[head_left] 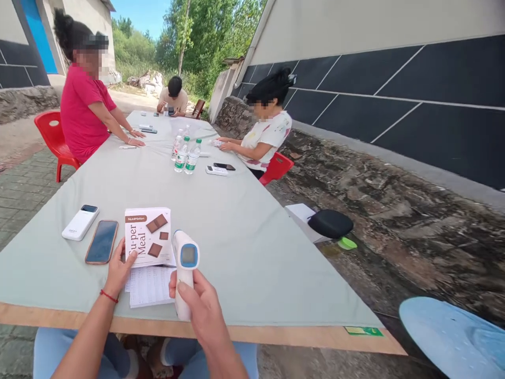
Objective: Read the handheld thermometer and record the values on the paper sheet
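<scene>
A white infrared thermometer [183,276] with a blue-rimmed grey screen is upright in my right hand [205,305], fingers wrapped round its handle and thumb on its near side. My left hand [118,271], a red cord at the wrist, grips the lower left edge of a white box [138,258] printed with brown chocolate pieces, its thumb on the front. Under the box, printed sheets [152,292] lie on the table, partly covered. Left of the box are a smartphone [101,243] with a dark screen and a white power bank [81,222].
The long table [252,263] has a pale green cover. Several water bottles [192,157] stand mid-table, near a dark phone [224,166] and a white device [216,170]. Three people sit around the far part. At right are a black case [330,223] and a light blue hat-like item [450,331].
</scene>
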Motion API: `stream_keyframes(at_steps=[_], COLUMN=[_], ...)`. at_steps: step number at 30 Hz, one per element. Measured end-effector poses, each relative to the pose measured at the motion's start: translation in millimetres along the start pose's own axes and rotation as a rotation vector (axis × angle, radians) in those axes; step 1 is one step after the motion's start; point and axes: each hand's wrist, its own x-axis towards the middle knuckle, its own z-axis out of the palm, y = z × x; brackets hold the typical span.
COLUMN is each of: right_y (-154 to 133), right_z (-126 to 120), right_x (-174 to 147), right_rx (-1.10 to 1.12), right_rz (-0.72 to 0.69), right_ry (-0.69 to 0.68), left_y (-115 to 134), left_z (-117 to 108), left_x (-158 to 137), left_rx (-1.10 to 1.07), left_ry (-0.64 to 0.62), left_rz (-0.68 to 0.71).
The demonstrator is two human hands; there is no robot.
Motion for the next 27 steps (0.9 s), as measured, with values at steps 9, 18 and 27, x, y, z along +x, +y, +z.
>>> stream_keyframes(at_steps=[9,18,27], right_y=[-18,-7,66], right_z=[-11,-29,-110], right_x=[-24,-13,26], right_rx=[0.044,-0.093,-0.748], right_rz=[-0.020,-0.019,0.055], right_ry=[0.032,0.143,0.410], left_y=[5,7,-2], left_z=[-2,-3,-3], left_x=[4,3,0], left_rx=[0.023,-0.009,-0.143], left_ry=[-0.007,-0.009,-0.010], left_rz=[0.004,0.002,-0.065])
